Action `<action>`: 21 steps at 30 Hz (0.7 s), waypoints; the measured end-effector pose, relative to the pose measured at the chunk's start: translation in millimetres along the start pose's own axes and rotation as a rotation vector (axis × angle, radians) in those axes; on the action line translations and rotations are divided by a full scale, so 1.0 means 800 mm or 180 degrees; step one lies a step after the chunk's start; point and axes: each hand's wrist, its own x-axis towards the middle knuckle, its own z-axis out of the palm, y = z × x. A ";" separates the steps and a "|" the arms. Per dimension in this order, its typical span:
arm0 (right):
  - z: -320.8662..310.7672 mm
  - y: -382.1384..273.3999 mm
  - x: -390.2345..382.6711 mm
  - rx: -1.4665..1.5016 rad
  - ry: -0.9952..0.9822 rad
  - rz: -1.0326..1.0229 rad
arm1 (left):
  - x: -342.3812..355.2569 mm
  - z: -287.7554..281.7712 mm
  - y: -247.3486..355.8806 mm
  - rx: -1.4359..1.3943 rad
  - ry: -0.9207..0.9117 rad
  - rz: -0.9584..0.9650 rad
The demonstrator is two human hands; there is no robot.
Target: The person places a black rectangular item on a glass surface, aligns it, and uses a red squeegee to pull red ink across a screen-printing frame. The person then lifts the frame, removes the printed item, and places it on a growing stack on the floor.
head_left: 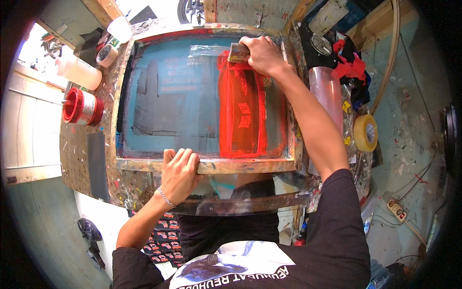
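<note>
A wooden-framed printing screen (168, 111) with blue-grey mesh lies on the worktable. Down its right part runs a wide band of wet red ink (233, 115), from the far side to the near edge. My right hand (263, 54) is closed around a squeegee (238, 53) at the far end of that band, its arm reaching over the screen's right side. Clear tape (207, 50) is stuck on the mesh just left of the squeegee. My left hand (179, 171) grips the near rail of the screen frame (231, 166), fingers over its top.
On the left of the worktable (77, 159) stand a red ink tub (83, 107), a pale plastic bottle (79, 72) and a tape roll (107, 56). To the right are a clear plastic roll (326, 101), a yellowish tape roll (365, 133) and red-stained rags (351, 67). A power strip (397, 211) hangs at far right.
</note>
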 end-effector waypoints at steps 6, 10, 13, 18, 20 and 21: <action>0.020 -0.035 -0.072 -0.0011 0.0398 -0.0334 | -0.004 0.005 -0.002 -0.0045 0.0002 -0.0047; 0.001 -0.093 -0.175 0.0204 0.0333 -0.0372 | -0.004 0.006 0.001 -0.0003 0.0048 -0.0035; -0.025 -0.150 -0.244 0.0371 0.0082 -0.0193 | -0.007 0.008 0.000 0.0049 0.0129 -0.0034; -0.023 -0.174 -0.292 -0.0090 0.0342 -0.0371 | -0.005 0.005 -0.002 0.0029 0.0215 0.0111; -0.033 -0.174 -0.291 -0.0264 0.0363 -0.0469 | -0.002 -0.005 0.002 -0.0031 0.0282 0.0127; -0.044 -0.177 -0.294 -0.0392 0.0367 -0.0497 | 0.001 -0.015 0.003 -0.0123 0.0325 0.0150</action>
